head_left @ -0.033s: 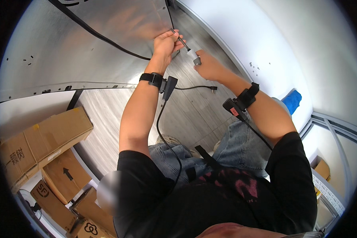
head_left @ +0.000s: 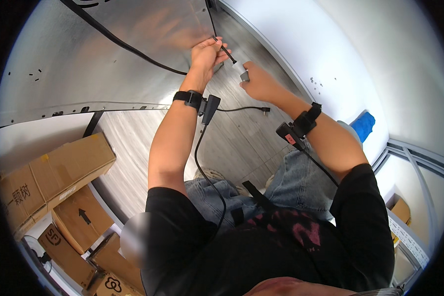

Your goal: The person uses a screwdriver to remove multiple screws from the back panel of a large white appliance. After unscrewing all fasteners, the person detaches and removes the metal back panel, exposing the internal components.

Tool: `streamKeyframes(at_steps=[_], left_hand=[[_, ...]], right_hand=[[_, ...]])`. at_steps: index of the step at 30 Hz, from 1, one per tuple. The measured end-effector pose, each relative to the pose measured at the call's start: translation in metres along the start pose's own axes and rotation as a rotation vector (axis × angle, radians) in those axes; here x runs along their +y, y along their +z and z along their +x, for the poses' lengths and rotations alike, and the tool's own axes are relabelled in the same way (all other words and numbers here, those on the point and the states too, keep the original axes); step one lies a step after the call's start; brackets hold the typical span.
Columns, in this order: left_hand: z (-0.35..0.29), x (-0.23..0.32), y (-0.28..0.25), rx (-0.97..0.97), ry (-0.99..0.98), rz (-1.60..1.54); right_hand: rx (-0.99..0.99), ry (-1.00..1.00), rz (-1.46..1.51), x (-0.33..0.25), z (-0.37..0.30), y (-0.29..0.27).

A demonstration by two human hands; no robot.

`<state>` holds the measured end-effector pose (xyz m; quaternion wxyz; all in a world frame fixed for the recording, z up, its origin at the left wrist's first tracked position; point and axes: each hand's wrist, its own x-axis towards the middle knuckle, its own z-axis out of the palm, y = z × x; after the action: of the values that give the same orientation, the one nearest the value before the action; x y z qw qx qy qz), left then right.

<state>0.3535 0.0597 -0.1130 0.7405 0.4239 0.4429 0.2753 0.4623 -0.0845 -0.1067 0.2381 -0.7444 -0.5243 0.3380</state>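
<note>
My right hand [head_left: 259, 83] is closed round the grey-and-white handle of a screwdriver [head_left: 232, 58]. Its dark shaft slants up and left to the edge of a large metal panel [head_left: 128, 44]. At that end my left hand [head_left: 208, 53] has its thumb and fingertips closed about the tip of the shaft, with the other fingers curled under it. The fingers hide whatever the tip touches. A black cable [head_left: 143, 59] runs across the panel down to my left wrist.
Black straps with small devices [head_left: 210, 109] sit on both wrists, their cords trailing down. A short cable with a plug [head_left: 265, 110] shows above the wood-look floor [head_left: 237, 133]. Cardboard boxes [head_left: 59, 172] stack at left. A white wall [head_left: 330, 64] and a blue item [head_left: 364, 126] stand at right.
My right hand and the screwdriver handle have shifted very slightly. My left hand stays at the panel's edge.
</note>
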Motion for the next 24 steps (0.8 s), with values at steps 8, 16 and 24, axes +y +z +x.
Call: streamKeyframes(at_steps=[8, 16, 24], left_hand=[[-0.003, -0.002, -0.008, 0.057, -0.018, 0.091], [-0.006, -0.004, -0.009, 0.014, -0.001, 0.006], [-0.007, -0.003, -0.012, 0.033, -0.029, 0.102]], right_hand=[[-0.019, 0.027, -0.158, -0.012, -0.003, 0.008], [-0.180, 0.122, 0.006, -0.008, 0.001, 0.007], [-0.167, 0.012, -0.174, -0.015, -0.004, 0.012]])
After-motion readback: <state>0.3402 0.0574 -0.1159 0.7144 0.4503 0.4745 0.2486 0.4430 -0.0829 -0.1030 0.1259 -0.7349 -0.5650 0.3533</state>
